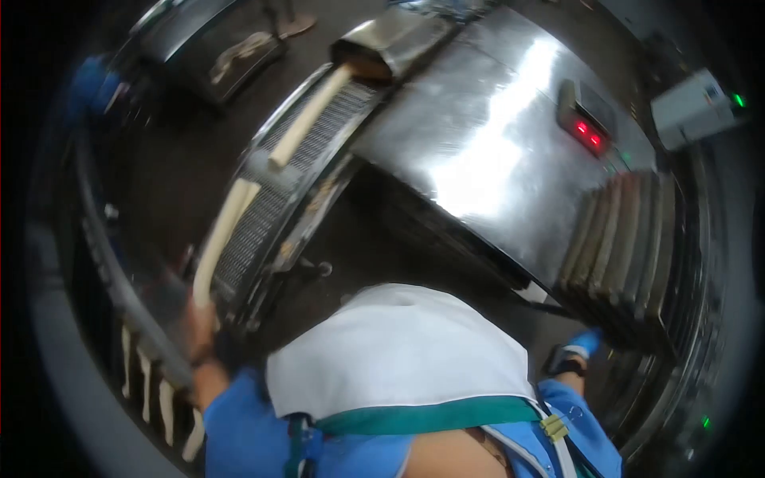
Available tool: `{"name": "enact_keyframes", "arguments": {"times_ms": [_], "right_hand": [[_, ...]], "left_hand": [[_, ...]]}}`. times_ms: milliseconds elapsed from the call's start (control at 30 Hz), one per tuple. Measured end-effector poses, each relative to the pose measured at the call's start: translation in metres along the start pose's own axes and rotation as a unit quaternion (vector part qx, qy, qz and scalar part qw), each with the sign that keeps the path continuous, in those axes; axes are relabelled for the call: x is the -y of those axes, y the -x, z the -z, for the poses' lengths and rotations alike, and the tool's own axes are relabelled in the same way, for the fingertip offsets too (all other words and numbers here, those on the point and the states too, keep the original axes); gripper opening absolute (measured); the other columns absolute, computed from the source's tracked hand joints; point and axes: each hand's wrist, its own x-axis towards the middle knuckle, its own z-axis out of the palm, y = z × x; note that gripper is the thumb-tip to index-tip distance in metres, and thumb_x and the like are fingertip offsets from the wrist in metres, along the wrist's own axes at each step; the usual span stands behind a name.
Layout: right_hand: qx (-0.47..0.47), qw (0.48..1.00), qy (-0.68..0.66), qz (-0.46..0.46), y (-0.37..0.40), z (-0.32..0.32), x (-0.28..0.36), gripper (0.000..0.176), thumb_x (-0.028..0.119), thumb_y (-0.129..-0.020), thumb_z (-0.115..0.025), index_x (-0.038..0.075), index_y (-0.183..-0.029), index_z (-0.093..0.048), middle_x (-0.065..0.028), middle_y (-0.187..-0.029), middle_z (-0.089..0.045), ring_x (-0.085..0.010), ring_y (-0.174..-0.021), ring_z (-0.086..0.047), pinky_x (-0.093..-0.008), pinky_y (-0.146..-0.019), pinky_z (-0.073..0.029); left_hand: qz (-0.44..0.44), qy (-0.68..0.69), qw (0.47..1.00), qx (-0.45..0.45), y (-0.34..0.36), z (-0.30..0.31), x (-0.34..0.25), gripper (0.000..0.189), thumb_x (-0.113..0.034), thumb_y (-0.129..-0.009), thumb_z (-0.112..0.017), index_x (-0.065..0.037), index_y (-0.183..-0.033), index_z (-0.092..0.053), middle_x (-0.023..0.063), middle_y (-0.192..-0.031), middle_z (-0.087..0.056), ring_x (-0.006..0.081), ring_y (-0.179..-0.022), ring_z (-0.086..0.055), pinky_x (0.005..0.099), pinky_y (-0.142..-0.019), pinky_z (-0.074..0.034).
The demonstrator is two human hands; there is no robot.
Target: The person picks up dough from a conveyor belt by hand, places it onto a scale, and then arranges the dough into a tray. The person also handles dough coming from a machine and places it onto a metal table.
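At the lower end of a mesh conveyor, my left hand is at the end of a long pale dough strip. The hand is blurred, and its fingers cannot be made out. Higher on the same belt lies a second pale strip, its far end by a metal housing. My right hand, in a blue glove, hangs low at the right beside my body, near a stack of trays. Its fingers are too small and blurred to read.
A steel table with a red-lit display stands ahead. Upright trays stand at its right end. Several thin pale strips hang at the lower left behind a curved rail. Another person is at the far left.
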Motion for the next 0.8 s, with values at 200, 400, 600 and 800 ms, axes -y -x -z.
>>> {"name": "enact_keyframes", "arguments": {"times_ms": [200,400,600,800], "right_hand": [[0.390,0.852,0.350,0.008,0.231,-0.273,-0.016,0.020,0.019,-0.089,-0.056,0.005,-0.100,-0.064,-0.0004,-0.087,-0.060,-0.0086,-0.068,-0.048,-0.0232,-0.064,-0.043],[0.740,0.568,0.357,0.044,0.315,-0.444,-0.058,0.022,0.016,-0.088,-0.056,0.004,-0.105,-0.063,-0.0021,-0.094,-0.061,-0.0094,-0.080,-0.054,-0.0239,-0.072,-0.044],[0.820,0.257,0.158,0.487,0.386,-0.575,-0.198,0.046,0.006,-0.075,-0.064,0.009,-0.120,-0.055,-0.0132,-0.116,-0.057,-0.0273,-0.100,-0.057,-0.0351,-0.088,-0.045],[0.731,0.033,0.390,0.559,0.452,-0.512,-0.202,0.071,0.015,-0.064,-0.073,0.016,-0.129,-0.045,-0.0218,-0.110,-0.052,-0.0391,-0.096,-0.057,-0.0455,-0.079,-0.050]], "left_hand": [[0.053,0.328,0.941,-0.072,0.020,0.014,0.012,0.034,-0.004,-0.075,-0.061,-0.002,-0.109,-0.055,0.0052,-0.092,-0.059,0.0156,-0.080,-0.057,0.0313,-0.071,-0.047],[0.149,0.795,0.587,0.042,0.050,0.002,-0.047,0.034,-0.018,-0.085,-0.056,0.003,-0.111,-0.052,0.0137,-0.091,-0.063,0.0210,-0.074,-0.061,0.0310,-0.062,-0.053],[0.137,0.856,0.462,-0.185,0.014,0.069,-0.122,0.036,-0.011,-0.084,-0.055,0.005,-0.115,-0.045,0.0224,-0.105,-0.055,0.0305,-0.087,-0.062,0.0337,-0.064,-0.056],[-0.010,0.659,0.608,-0.443,0.075,0.154,-0.099,0.054,-0.020,-0.083,-0.063,0.004,-0.123,-0.036,0.0180,-0.107,-0.053,0.0250,-0.084,-0.058,0.0359,-0.070,-0.052]]}}
